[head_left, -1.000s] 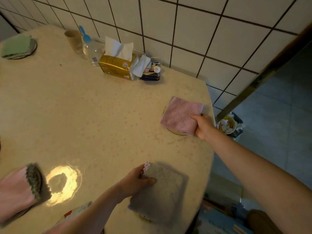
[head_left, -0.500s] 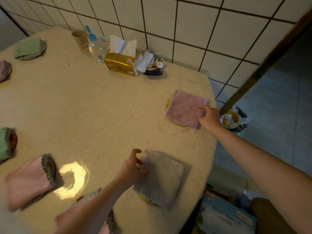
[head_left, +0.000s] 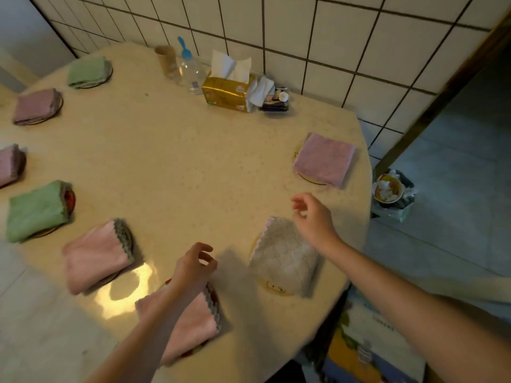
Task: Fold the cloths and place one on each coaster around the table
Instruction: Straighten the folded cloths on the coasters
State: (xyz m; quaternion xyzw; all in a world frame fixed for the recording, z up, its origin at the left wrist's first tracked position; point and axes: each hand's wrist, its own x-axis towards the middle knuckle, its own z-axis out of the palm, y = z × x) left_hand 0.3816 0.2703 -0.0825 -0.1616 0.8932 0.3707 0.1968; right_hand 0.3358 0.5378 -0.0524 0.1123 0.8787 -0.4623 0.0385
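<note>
Folded cloths lie on coasters around the beige table point(head_left: 171, 161). A pink cloth point(head_left: 325, 159) covers a coaster at the right edge. A grey cloth point(head_left: 282, 255) lies on a yellow coaster point(head_left: 273, 287) near the front. Another pink cloth point(head_left: 193, 324) lies under my left forearm. My left hand point(head_left: 193, 268) hovers above the table left of the grey cloth, fingers loosely curled, holding nothing. My right hand point(head_left: 313, 218) floats just over the grey cloth's far corner, fingers relaxed and empty. On the left sit a pink cloth point(head_left: 95, 254), a green cloth point(head_left: 34, 210), and several more folded cloths.
A gold tissue box point(head_left: 225, 91), a clear bottle point(head_left: 190, 70), a brown cup point(head_left: 166, 60) and a small dark container point(head_left: 275, 102) stand against the tiled wall. A bin with a paper cup point(head_left: 391, 192) sits on the floor to the right. A colourful box point(head_left: 367, 346) lies below the table edge.
Both hands have let go of their cloths and pulled back toward me. The right hand left the pink cloth, the left released the grey one. The view has widened leftward.
</note>
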